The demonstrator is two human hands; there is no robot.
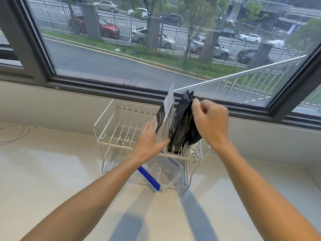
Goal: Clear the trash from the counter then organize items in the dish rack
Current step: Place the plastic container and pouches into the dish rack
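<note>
A two-tier white wire dish rack [111,136] stands on the pale counter under the window. Two upright pouches sit in its upper right: a white-and-black pouch [165,117] and a black pouch [182,124]. My left hand [149,143] grips the lower part of the white-and-black pouch. My right hand [210,122] pinches the top right edge of the black pouch. A crumpled silver foil bag [195,150] lies beside them in the rack. A clear plastic container with blue edges [161,174] sits tilted on the lower tier.
A white cable [15,133] lies at the counter's far left. The window sill and dark frame [121,87] run just behind the rack. A raised ledge [312,173] borders the counter at the right.
</note>
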